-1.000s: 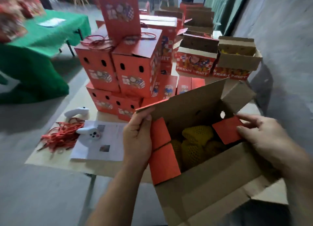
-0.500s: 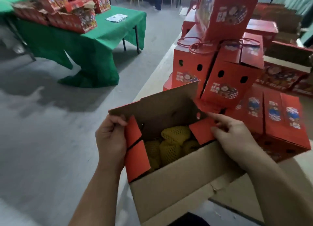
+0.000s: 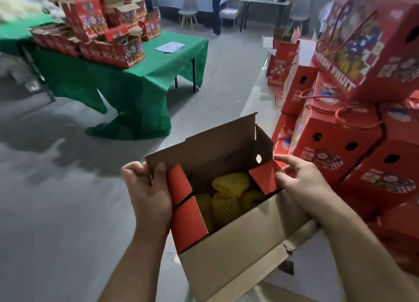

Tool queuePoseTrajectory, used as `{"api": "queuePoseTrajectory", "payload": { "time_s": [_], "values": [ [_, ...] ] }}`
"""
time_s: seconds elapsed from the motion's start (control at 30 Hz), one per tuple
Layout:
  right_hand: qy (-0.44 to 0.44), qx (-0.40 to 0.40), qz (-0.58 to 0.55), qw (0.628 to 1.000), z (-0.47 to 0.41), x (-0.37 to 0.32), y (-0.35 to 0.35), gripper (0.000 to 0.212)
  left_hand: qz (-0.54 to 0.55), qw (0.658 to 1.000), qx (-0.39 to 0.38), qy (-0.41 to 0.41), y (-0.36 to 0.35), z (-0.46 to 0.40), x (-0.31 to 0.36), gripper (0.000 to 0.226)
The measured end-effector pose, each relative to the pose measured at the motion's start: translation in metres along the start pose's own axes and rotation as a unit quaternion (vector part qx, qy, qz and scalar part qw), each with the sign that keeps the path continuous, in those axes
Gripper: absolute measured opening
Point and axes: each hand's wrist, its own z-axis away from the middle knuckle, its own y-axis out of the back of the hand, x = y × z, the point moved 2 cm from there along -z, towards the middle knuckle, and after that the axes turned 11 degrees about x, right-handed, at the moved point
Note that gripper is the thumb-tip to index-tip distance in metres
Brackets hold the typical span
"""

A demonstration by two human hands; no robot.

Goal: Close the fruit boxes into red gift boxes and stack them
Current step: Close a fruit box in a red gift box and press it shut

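Observation:
An open fruit box with brown card inside and red flaps is held up in front of me, off the table. Fruit in yellow foam nets lies inside it. My left hand grips the box's left end, thumb over the rear flap's edge beside the red side flap. My right hand holds the right end, with its thumb and fingers on the small red flap. A stack of closed red gift boxes with cord handles rises at the right.
A green-clothed table at the upper left carries several open red fruit boxes and a paper sheet. Grey floor lies between it and me. The pale work table runs under the stack. Chairs and tables stand far back.
My view has swung left, so the box and both hands sit off the table's edge over the floor. The hands keep their hold on the box ends.

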Motion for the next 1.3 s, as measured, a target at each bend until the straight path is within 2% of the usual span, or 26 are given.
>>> {"api": "queuePoseTrajectory", "payload": {
  "time_s": [0.17, 0.43, 0.57, 0.73, 0.93, 1.13, 1.3],
  "values": [
    [-0.081, 0.079, -0.019, 0.993, -0.002, -0.036, -0.050, 0.038, 0.035, 0.990, -0.123, 0.063, -0.006, -0.083, -0.020, 0.037],
    [-0.170, 0.183, -0.038, 0.968, 0.006, -0.086, -0.089, 0.043, 0.005, 0.966, -0.251, 0.065, -0.039, -0.188, -0.026, 0.029],
    [-0.194, 0.231, -0.052, 0.952, -0.003, -0.081, -0.095, 0.044, 0.014, 0.952, -0.299, 0.060, -0.084, -0.212, -0.037, 0.038],
    [-0.226, 0.274, -0.058, 0.933, -0.041, -0.062, -0.096, 0.050, 0.029, 0.936, -0.338, 0.094, -0.155, -0.230, -0.066, 0.034],
    [-0.258, 0.298, -0.051, 0.918, -0.092, -0.055, -0.093, 0.046, 0.017, 0.909, -0.399, 0.117, -0.257, -0.252, -0.091, 0.032],
    [-0.311, 0.358, -0.065, 0.878, -0.115, -0.056, -0.103, 0.047, 0.007, 0.853, -0.504, 0.137, -0.361, -0.258, -0.125, 0.031],
    [-0.385, 0.406, -0.095, 0.823, -0.135, -0.049, -0.135, 0.050, -0.006, 0.759, -0.642, 0.112, -0.450, -0.253, -0.171, 0.035]
  ]
}}
